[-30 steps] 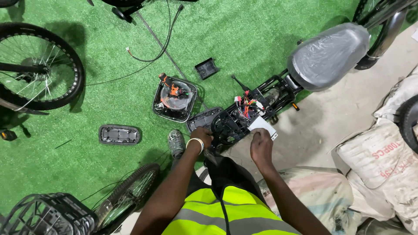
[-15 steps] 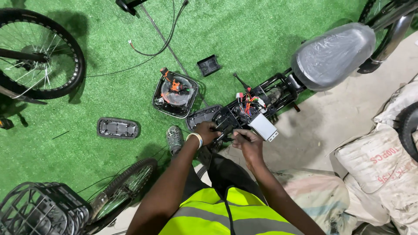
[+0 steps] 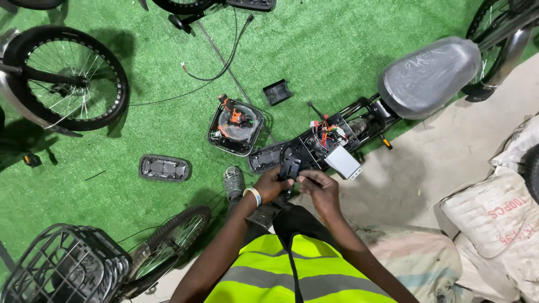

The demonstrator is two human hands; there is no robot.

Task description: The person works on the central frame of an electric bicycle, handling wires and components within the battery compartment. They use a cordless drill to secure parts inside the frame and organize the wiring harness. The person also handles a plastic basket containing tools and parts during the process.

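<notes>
Since a second ago both hands have left the open frame bay: left hand (image 3: pixel 273 184) and right hand (image 3: pixel 318 186) now pinch a small black part (image 3: pixel 291 168) together, just below the silver controller box (image 3: pixel 342 161), suggesting it is freed.

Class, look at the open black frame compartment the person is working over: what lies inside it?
Inside the open black compartment lie tangled red, orange and white wires, with a silver box at its near end. Both hands, left hand and right hand, cover whatever lies nearer the person.
</notes>
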